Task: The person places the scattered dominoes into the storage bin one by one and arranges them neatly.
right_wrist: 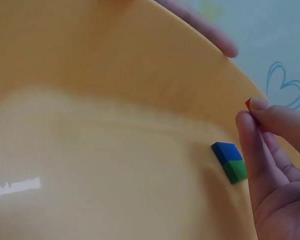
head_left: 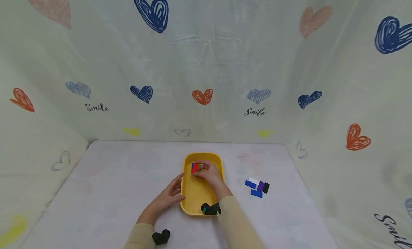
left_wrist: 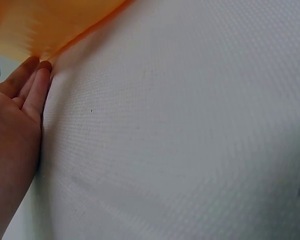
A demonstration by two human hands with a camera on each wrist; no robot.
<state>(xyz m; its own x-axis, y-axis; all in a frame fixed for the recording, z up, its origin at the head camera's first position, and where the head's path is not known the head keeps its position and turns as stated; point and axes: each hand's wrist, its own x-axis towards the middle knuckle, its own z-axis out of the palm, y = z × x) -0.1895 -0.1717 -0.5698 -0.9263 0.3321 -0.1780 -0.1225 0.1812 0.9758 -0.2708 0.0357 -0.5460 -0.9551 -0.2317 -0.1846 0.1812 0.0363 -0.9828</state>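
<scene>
We look down at a person in pale sleeves, working over a yellow tray point(head_left: 196, 197) on a white worktop point(head_left: 106, 192). The right hand point(head_left: 209, 174) reaches into the tray's far end, its thumb and fingertips pinching a red block point(head_left: 195, 168). Beneath it, a blue block point(right_wrist: 226, 152) and a green block point(right_wrist: 234, 171) lie end to end on the tray floor, near the wall. Only a corner of the red block shows in the right wrist view, so we cannot be sure whether it touches them. The left hand point(head_left: 170, 193) rests against the tray's left side, thumb apart from its extended fingers. To the right of the tray, well apart from it, we see a loose cluster: a white block point(head_left: 254, 181), two blue blocks point(head_left: 256, 193), a purple block point(head_left: 260, 186) and a black block point(head_left: 265, 188). Hearts and the word "Smile" decorate the backdrop point(head_left: 222, 124).
</scene>
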